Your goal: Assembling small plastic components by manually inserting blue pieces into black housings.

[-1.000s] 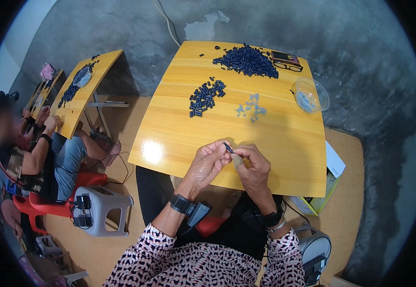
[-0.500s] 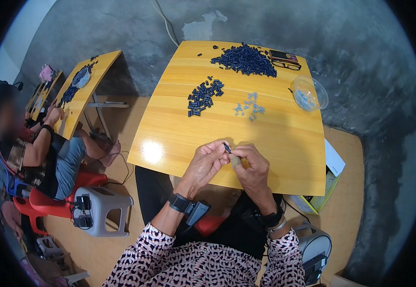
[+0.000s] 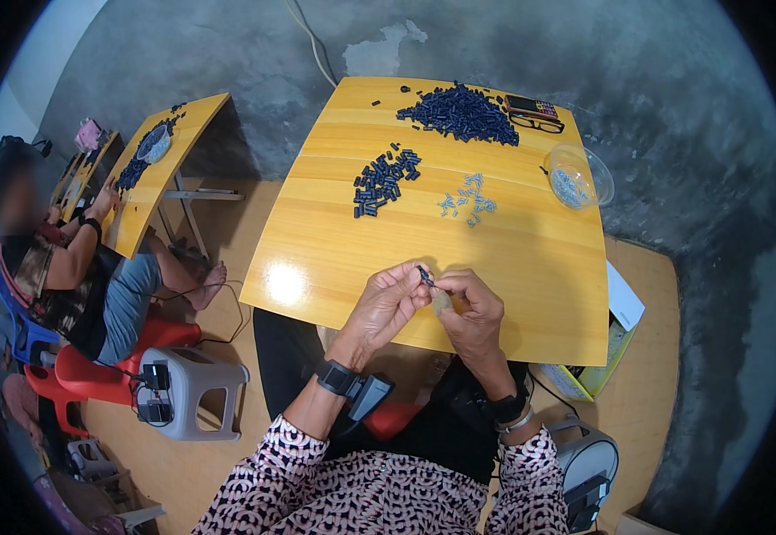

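Over the near edge of the wooden table [image 3: 334,267], my left hand [image 3: 377,310] pinches a small black plastic piece [image 3: 425,275] between thumb and fingertips. My right hand [image 3: 477,316] is closed beside it, its fingertips meeting the piece's lower end. A tan cover wraps a digit of that hand; anything tiny in its pinch is hidden. Beyond my hands lie a loose group of short black tubes [image 3: 383,183] and, to its right, scattered small silver metal pieces [image 3: 473,201], apparently screws. A larger heap of black tubes [image 3: 459,114] covers part of the far end.
At the table's right edge stands a clear plastic bowl [image 3: 606,185] with silver pieces inside. Behind it lie a keypad phone [image 3: 531,107] and glasses [image 3: 544,124]. To the left, another person [image 3: 76,259] sits at a second table [image 3: 143,201]. A grey stool [image 3: 194,392] stands nearby.
My hands stay together at almost the same spot, with only a slight shift of the fingers. The person on the left has moved their head and hands a little.
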A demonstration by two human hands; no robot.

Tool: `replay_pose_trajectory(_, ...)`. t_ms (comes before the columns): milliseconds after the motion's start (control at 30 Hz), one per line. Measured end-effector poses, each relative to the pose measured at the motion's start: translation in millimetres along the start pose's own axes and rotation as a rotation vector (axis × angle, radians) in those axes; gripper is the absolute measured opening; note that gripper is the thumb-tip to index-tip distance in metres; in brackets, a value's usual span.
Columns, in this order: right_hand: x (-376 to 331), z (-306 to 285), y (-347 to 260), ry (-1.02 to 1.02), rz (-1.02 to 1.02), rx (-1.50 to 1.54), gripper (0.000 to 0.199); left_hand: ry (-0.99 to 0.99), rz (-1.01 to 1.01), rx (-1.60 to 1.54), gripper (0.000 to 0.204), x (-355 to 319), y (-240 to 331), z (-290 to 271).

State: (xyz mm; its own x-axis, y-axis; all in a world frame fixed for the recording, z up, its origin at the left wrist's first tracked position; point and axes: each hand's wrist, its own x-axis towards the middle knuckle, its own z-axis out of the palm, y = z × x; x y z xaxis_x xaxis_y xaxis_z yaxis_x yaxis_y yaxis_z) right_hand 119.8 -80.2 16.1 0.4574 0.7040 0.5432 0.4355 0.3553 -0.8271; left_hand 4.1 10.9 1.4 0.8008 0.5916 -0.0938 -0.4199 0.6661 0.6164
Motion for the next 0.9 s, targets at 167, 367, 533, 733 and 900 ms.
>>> replay_pose_trajectory(167,-1.0,0.6,2.7,0.013,0.003,0.002,0.014,0.013,0.0,0.0,0.019,-0.4,-0.3,0.5)
replay_pose_trajectory(367,0.0,-0.7,3.3,0.014,0.008,-0.001,0.015,0.026,0.019,0.023,0.019,-1.5,0.0,3.9)
replay_pose_trajectory(533,1.4,-1.9,5.0,0.019,-0.073,-0.031,0.015,0.058,0.03,0.054,0.02,-1.3,-0.3,5.5)
replay_pose_trajectory(733,1.8,-2.8,3.3,0.01,-0.083,-0.059,0.015,0.077,0.024,0.095,0.02,-1.0,-1.1,4.2)
replay_pose_trajectory(900,3.9,-1.7,4.9,0.004,-0.146,-0.063,0.016,0.045,0.023,0.065,0.02,-1.4,-0.8,0.6)
